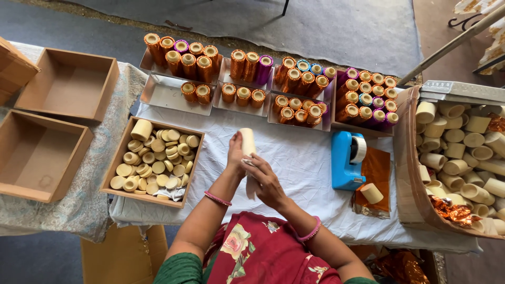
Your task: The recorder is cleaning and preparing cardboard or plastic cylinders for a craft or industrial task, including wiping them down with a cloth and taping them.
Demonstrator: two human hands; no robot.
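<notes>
While both forearms are angling up over the white cloth (294, 158), the right hand (268, 181) is curling around the lower end of a cream tube (247, 143) and the left hand (235, 153) is pinching its side, holding it upright. Beyond, foil-wrapped tubes (294, 84) are standing in trays (167, 93).

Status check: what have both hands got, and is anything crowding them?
Left hand and right hand both grip one bare cream tube, held upright over the white cloth. Blue tape dispenser off to the right, apart. Nothing crowding the hands.
</notes>
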